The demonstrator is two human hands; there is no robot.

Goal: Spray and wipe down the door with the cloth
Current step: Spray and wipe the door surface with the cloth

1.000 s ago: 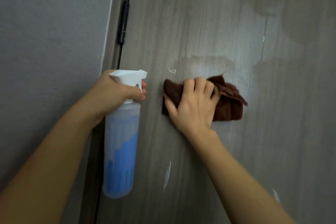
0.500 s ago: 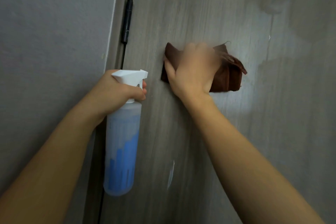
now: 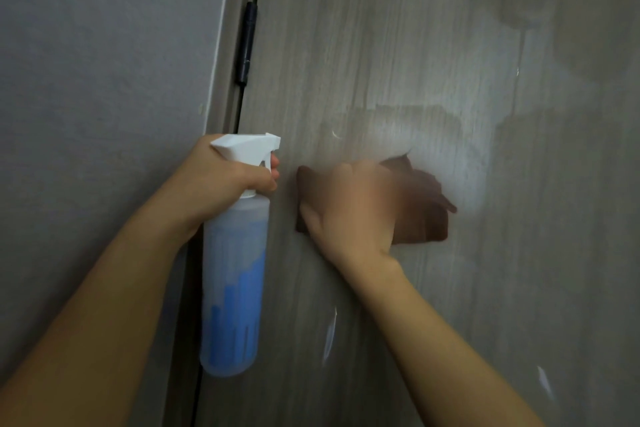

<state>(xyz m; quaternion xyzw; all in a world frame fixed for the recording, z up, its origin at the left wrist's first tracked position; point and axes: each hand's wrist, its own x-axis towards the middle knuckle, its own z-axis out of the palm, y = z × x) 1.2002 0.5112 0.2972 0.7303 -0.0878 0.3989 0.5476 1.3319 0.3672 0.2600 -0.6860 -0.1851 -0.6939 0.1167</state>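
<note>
Cloth point(image 3: 420, 215) moved lower, brown, crumpled, blurred

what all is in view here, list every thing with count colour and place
door: 1, grey wood grain with damp patches, fills the right and centre
cloth: 1, dark brown, flat against the door at mid-height, blurred
spray bottle: 1, translucent with blue liquid and a white trigger head, upright beside the door's hinge edge
hinge: 1, black, upper left on the door's edge
door frame: 1, grey, between the wall and the door
wall: 1, grey, left side
left hand: 1, grips the spray bottle's neck, a finger on the trigger
right hand: 1, presses the cloth on the door, blurred
</note>
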